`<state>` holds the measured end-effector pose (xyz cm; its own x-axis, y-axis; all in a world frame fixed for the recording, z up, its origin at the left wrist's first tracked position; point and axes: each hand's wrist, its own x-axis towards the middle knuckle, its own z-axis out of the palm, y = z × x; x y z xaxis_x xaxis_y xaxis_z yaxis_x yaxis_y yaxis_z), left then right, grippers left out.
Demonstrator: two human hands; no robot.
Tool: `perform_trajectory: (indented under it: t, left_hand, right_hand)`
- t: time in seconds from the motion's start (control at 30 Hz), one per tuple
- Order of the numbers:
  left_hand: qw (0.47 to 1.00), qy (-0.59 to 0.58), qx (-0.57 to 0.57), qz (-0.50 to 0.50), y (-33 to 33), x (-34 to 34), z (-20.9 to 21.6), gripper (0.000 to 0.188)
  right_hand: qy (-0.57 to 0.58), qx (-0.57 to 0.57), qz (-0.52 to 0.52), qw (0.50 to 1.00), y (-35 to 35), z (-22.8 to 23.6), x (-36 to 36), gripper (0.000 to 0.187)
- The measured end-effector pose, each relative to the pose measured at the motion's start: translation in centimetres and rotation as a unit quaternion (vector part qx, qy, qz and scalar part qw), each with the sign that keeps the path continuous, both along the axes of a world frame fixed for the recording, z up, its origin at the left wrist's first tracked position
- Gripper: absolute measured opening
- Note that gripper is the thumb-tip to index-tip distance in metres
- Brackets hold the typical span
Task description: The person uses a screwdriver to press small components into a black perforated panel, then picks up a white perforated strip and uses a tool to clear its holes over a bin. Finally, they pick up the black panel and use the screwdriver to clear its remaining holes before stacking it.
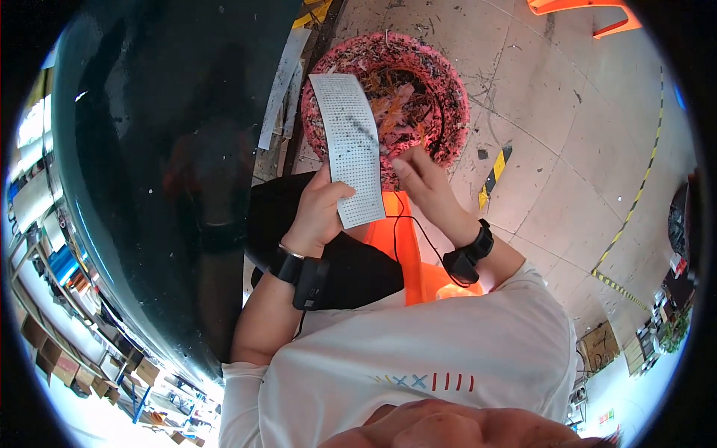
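My left hand [326, 204] grips the lower left edge of a long white sheet [349, 160] with rows of small dark holes or dots, its thumb lying on top. The sheet is slightly curved and tilted, with dark smudges across its upper middle. Beside its right edge, my right hand [423, 179] is closed in a pinch. A thin, dark, blurred streak reaches from those fingertips over the sheet; I cannot make out what it is. Beyond and below the sheet stands a round pink basket [452, 89], its rim speckled with dark bits, with tangled scraps inside.
A large, glossy dark green surface [160, 149] fills the left side. Orange plastic [413, 254] shows beside my dark-clad leg. Thin black cables run near my wrist devices. Tiled floor [541, 112] with black-and-yellow tape [494, 178] lies to the right; an orange plastic piece [586, 7] is at the far right.
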<state>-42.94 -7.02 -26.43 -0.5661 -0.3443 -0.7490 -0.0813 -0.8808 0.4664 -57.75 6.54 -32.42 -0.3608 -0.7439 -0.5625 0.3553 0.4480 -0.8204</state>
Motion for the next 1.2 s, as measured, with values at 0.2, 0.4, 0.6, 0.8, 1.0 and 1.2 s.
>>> perform_trajectory:
  t: [0.2,0.4,0.6,0.8,1.0,1.2]
  left_hand:
    - [1.0,0.008,-0.017,-0.019,0.2,0.5,0.3,0.068]
    - [0.999,-0.009,-0.008,-0.053,-0.2,0.5,0.1,0.067]
    - [0.999,-0.001,-0.026,-0.026,0.0,0.2,0.7,0.066]
    - [1.0,0.014,-0.017,-0.021,-0.1,0.2,0.9,0.065]
    - [0.999,0.019,-0.046,0.003,-0.1,-0.1,0.7,0.065]
    - [1.0,0.006,-0.025,-0.004,-0.2,0.5,1.0,0.065]
  right_hand:
    - [0.147,-0.081,0.079,0.983,0.3,-0.5,-0.2,0.023]
    - [0.125,-0.133,0.072,0.981,0.1,-0.2,-0.7,0.019]
    - [0.101,-0.079,0.037,0.991,-0.2,-0.2,-1.4,0.021]
    - [0.14,-0.086,0.056,0.985,-0.4,-0.6,-1.4,0.023]
    - [-0.051,-0.041,0.032,0.997,0.0,1.2,0.1,0.022]
    - [0.057,-0.128,0.096,0.986,-0.2,1.0,0.2,0.021]
